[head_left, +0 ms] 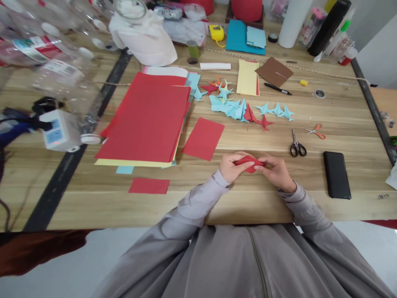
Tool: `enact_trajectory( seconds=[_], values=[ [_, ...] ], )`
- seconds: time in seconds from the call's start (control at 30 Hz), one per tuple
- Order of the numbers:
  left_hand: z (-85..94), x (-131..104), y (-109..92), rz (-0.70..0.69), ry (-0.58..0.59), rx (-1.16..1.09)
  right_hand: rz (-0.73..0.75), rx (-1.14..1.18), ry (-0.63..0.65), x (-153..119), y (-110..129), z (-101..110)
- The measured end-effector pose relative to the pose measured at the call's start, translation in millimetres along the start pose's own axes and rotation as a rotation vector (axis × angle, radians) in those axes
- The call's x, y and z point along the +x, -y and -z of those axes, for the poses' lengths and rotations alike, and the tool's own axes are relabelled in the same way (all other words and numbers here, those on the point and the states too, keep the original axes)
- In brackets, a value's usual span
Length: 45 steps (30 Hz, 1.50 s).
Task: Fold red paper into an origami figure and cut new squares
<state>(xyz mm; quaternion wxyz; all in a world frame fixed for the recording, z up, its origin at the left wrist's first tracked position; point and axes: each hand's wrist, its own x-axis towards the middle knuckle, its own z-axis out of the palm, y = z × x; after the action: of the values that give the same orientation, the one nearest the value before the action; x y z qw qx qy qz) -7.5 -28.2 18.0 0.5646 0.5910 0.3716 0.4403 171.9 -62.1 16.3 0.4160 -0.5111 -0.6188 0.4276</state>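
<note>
A small folded piece of red paper (pixel 249 166) is held between my two hands, just above the near part of the wooden table. My left hand (pixel 231 166) pinches its left side, thumb on top. On the right side, my right hand (pixel 277 170) grips it between thumb and fingers. Up and to the left of my hands lies a flat red sheet (pixel 204 139). Folded paper cranes, light blue (pixel 234 108) and red (pixel 264 122), sit beyond them in a loose group.
Stacked red sheets (pixel 149 120) and a red strip (pixel 149 186) lie on the left. Black scissors (pixel 297 145), orange scissors (pixel 316 131) and a black phone (pixel 336 174) are at right. Plastic bottles (pixel 65 78) crowd the far left; a yellow tape measure (pixel 216 32) stands at the back.
</note>
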Motion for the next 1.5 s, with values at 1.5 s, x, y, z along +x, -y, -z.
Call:
enact_trajectory(
  seconds=[1.5],
  values=[
    [3.6, 3.4, 4.0, 0.100, -0.257, -0.201, -0.290, 0.535, 0.012, 3.1, 1.5, 0.8]
  ],
)
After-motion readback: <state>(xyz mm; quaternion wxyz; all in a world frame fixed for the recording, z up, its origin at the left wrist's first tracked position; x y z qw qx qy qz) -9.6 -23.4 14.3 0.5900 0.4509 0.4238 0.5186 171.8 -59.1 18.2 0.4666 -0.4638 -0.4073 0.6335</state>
